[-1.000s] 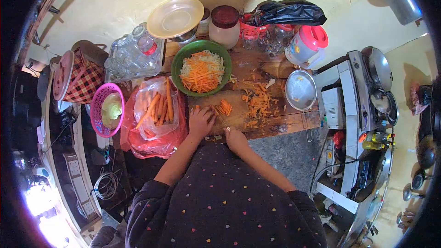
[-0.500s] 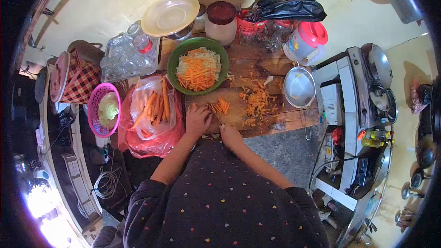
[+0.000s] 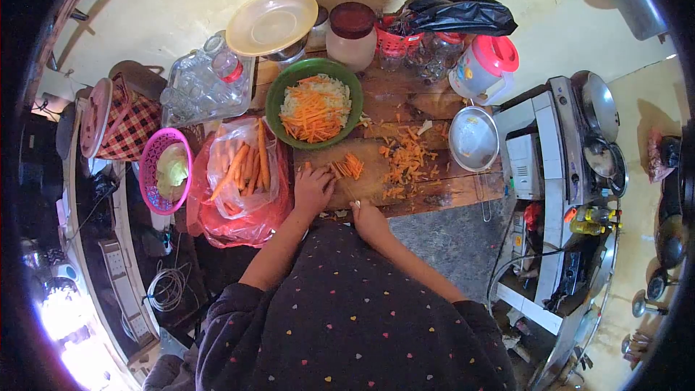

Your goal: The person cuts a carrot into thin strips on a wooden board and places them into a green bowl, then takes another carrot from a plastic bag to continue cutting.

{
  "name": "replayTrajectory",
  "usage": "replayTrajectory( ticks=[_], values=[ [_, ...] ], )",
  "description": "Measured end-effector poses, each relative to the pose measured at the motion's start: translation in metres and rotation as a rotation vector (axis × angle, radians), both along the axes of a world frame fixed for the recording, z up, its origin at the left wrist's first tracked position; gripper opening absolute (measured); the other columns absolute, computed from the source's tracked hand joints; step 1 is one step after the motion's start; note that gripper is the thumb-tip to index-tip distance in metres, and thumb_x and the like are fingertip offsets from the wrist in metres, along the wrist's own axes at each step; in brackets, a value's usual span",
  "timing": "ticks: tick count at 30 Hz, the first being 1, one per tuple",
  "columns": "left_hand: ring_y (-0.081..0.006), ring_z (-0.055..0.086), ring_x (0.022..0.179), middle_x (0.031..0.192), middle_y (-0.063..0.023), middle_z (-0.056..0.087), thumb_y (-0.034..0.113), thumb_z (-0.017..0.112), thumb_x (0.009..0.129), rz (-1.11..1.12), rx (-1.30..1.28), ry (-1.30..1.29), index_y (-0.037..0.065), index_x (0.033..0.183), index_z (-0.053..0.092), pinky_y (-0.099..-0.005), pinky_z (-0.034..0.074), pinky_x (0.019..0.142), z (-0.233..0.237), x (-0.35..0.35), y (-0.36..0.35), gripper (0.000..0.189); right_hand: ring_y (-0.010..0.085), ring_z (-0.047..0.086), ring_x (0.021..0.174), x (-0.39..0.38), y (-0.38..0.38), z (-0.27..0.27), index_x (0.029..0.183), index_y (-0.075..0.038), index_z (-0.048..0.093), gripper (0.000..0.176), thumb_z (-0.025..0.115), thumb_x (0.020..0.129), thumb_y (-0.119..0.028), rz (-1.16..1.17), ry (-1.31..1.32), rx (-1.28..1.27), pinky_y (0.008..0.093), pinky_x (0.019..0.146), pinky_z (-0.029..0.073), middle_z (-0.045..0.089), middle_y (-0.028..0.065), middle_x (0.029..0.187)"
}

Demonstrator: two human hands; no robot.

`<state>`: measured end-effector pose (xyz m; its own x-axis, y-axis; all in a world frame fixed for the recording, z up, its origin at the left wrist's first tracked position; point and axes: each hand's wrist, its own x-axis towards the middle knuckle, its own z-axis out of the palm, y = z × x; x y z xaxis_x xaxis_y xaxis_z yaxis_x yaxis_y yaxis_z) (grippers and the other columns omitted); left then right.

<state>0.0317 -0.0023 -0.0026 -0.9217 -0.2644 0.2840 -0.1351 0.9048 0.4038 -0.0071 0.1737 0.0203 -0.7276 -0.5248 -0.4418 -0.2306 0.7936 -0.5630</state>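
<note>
My left hand (image 3: 314, 190) rests on the wooden cutting board (image 3: 373, 174), its fingers bent over a piece of carrot that they mostly hide. Beside its fingertips lies a small pile of carrot sticks (image 3: 350, 166). My right hand (image 3: 371, 220) is closed around the handle of a knife (image 3: 355, 204) near the table's front edge; the thin blade points toward my left hand and barely shows. Just beyond the board stands a green bowl (image 3: 274, 119) holding carrot strips (image 3: 315, 122) and pale shreds. Carrot peelings (image 3: 405, 163) are scattered right of the pile.
Left of the board, a plastic bag (image 3: 221, 206) holds whole carrots (image 3: 250, 166), next to a pink basket (image 3: 190, 163) with a pale green vegetable. A metal strainer (image 3: 472, 139) lies at right. Behind are a jar (image 3: 350, 43), a pitcher (image 3: 481, 69) and a glass tray (image 3: 242, 101).
My right hand has shifted slightly right and down, drawing the knife a little away from my left hand. The left hand stays almost in place over the carrot.
</note>
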Motion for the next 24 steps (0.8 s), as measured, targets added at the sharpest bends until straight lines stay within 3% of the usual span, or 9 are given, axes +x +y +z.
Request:
replayTrajectory(
  ticks=[5, 14, 24],
  values=[
    [-0.0328, 0.050, 0.102, 0.103, 0.0005, 0.060, 0.022, 0.063, 0.073, -0.007, -0.057, 0.004, 0.011, 0.085, 0.064, -0.0470, 0.038, 0.085, 0.000, 0.001, -0.001, 0.017, 0.0424, 0.059, 0.073, 0.003, -0.001, -0.002, 0.092, 0.004, 0.050, 0.043, 0.036, 0.092, -0.036, 0.026, 0.004, -0.019, 0.0505, 0.065, 0.047, 0.059, 0.0272, 0.075],
    [-0.0243, 0.053, 0.088, 0.098, -0.0012, 0.060, 0.022, 0.061, 0.073, -0.030, -0.088, -0.002, 0.011, 0.084, 0.063, -0.0466, 0.038, 0.083, 0.002, 0.000, -0.003, 0.016, 0.0391, 0.061, 0.073, 0.005, -0.014, -0.008, 0.093, 0.004, 0.046, 0.039, 0.039, 0.091, -0.034, -0.007, 0.003, 0.036, 0.0480, 0.064, 0.049, 0.060, 0.0260, 0.075],
    [-0.0230, 0.052, 0.090, 0.098, -0.0010, 0.059, 0.021, 0.062, 0.072, -0.022, -0.090, 0.045, 0.012, 0.084, 0.062, -0.0457, 0.038, 0.083, 0.005, 0.000, -0.003, 0.015, 0.0408, 0.060, 0.072, 0.009, -0.018, -0.017, 0.095, 0.002, 0.043, 0.035, 0.039, 0.091, -0.032, -0.019, 0.049, 0.045, 0.0487, 0.063, 0.048, 0.061, 0.0247, 0.075]
  ],
)
